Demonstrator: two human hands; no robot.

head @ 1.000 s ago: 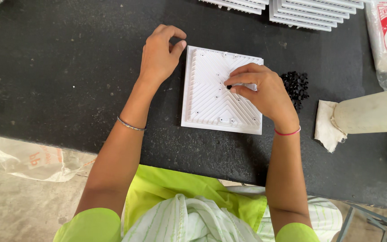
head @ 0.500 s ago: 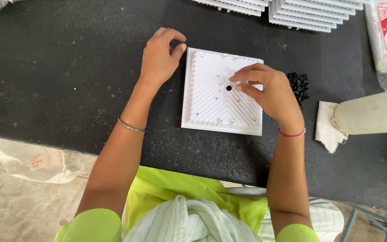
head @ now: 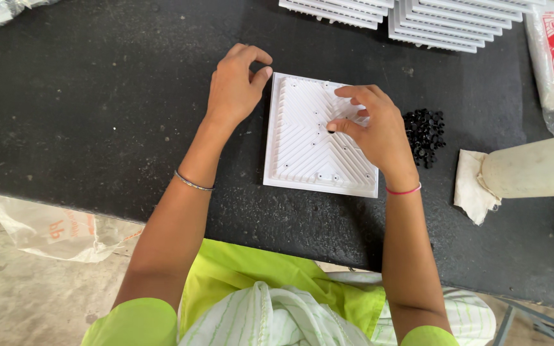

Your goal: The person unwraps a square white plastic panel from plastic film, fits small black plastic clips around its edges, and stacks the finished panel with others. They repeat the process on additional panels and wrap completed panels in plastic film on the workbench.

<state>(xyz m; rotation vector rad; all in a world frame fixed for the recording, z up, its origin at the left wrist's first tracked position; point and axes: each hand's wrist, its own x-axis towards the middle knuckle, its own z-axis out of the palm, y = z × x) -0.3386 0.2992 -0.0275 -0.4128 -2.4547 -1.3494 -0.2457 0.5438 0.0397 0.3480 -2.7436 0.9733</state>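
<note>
Dark speckled worktop [head: 97,128] carries white square ribbed panel [head: 318,138] flat, in front of person. Left hand [head: 233,86] rests at panel's left edge, fingers curled loose against rim, holding nothing, likely bracing panel against sliding. Right hand [head: 373,128] lies over panel's right half, thumb and forefinger pinching small black plug [head: 330,131] onto panel face. Heap of black plugs [head: 424,131] just right of panel, within easy reach. Stacked white panels [head: 418,16] beyond panel's far edge.

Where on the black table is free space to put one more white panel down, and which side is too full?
Free: the black table left of the left hand, and the strip before the white ribbed panel. Crowded: right, with the black small parts, cloth, cylinder; far edge, stacked panels.
</note>
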